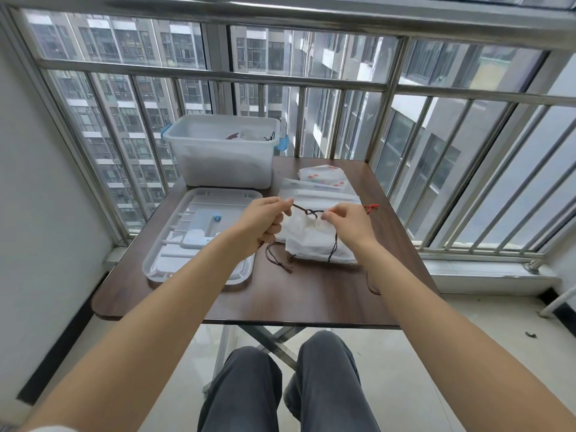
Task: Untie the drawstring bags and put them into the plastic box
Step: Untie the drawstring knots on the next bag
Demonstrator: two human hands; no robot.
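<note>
A white drawstring bag (314, 241) lies on top of a small pile of bags at the middle of the brown table (311, 294). Its dark cord (309, 212) has a knot raised above the bag. My left hand (265, 222) pinches the cord on the left of the knot. On the other side of the knot, my right hand (346, 221) pinches the cord as well. The clear plastic box (223, 151) stands at the table's far left, with bags showing inside it.
The box's clear lid (199, 235) lies upside down left of the pile. More white bags (321, 177), one with a floral print, lie behind the pile. A red cord (371, 207) sticks out at right. Metal window bars stand behind the table; my knees are below its front edge.
</note>
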